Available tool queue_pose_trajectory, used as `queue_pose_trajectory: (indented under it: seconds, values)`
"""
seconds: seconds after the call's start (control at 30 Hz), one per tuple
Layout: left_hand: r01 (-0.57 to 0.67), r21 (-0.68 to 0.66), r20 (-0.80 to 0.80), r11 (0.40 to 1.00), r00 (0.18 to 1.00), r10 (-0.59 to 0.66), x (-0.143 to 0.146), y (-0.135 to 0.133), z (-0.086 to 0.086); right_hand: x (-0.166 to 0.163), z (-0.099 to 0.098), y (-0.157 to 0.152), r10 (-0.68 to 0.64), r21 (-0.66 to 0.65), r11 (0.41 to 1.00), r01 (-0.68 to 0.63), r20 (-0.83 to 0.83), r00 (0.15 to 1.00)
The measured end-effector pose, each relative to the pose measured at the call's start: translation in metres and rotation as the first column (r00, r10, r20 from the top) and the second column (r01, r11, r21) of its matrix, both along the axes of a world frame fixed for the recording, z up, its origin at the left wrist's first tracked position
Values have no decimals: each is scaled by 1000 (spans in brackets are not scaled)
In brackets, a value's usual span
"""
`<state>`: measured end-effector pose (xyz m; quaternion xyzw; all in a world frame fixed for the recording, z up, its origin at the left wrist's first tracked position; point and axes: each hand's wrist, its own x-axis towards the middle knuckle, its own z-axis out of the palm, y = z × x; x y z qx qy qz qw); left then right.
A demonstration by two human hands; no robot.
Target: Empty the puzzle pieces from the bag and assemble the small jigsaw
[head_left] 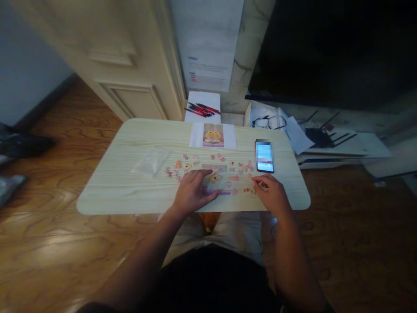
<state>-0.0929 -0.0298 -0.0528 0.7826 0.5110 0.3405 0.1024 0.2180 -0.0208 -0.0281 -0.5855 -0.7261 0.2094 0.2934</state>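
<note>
Loose jigsaw puzzle pieces [168,172] in pink and orange are scattered over the pale wooden table [110,174]. Amid them lies a partly joined puzzle [214,176] with a yellow figure and a purple strip [224,192] along its near side. My left hand [194,190] rests over its left side, thumb and fingers spread around it, hiding part of it. My right hand [272,192] is at the right end of the scatter, thumb and forefinger drawn together at an orange puzzle piece [249,176]. Behind the pieces a printed picture [213,135] shows a yellow figure.
A phone [264,156] with its screen lit lies at the right, beyond my right hand. At the left is a clear plastic bag [150,162]. Red and black pens [202,109] lie on a white surface behind the table. A router [321,137] stands on the shelf at right.
</note>
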Motion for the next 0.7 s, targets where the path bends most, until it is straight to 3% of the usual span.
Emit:
queue_pose_trajectory:
  seconds: [0.3, 0.7]
  values:
    - [119, 5, -66, 993, 991, -119, 3, 1, -2, 2, 1, 0, 25, -31, 999, -24, 19, 1000]
    - [117, -14, -100, 993, 988, -118, 1, 2, -6, 7, 1, 0, 4, -41, 999, -3, 30, 1000]
